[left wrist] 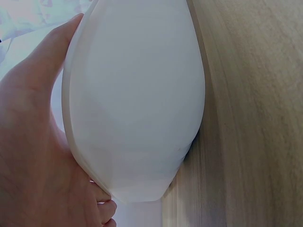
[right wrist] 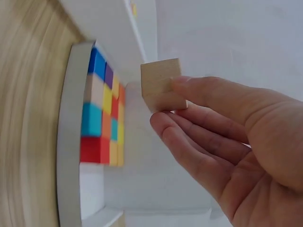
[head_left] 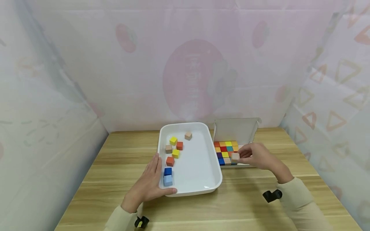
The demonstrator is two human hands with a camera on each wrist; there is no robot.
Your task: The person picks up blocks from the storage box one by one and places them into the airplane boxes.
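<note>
Pale patterned sheeting walls off the wooden table point(head_left: 245, 195) I'm working at. My left hand point(head_left: 148, 184) lies flat-fingered against the white tray point(head_left: 212, 154) (eight cubes inside), while my right hand point(head_left: 258, 156) pinches a plain wooden cube point(head_left: 235, 157) just above the cardboard box point(head_left: 235, 130) of coloured cubes.

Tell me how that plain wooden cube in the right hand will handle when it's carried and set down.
The plain wooden cube, pinched by the right hand, looks rigid and probably light, since fingertips alone hold it. Its flat faces suggest it will sit still rather than roll. The smooth sides might slip from a loose pinch.
</note>
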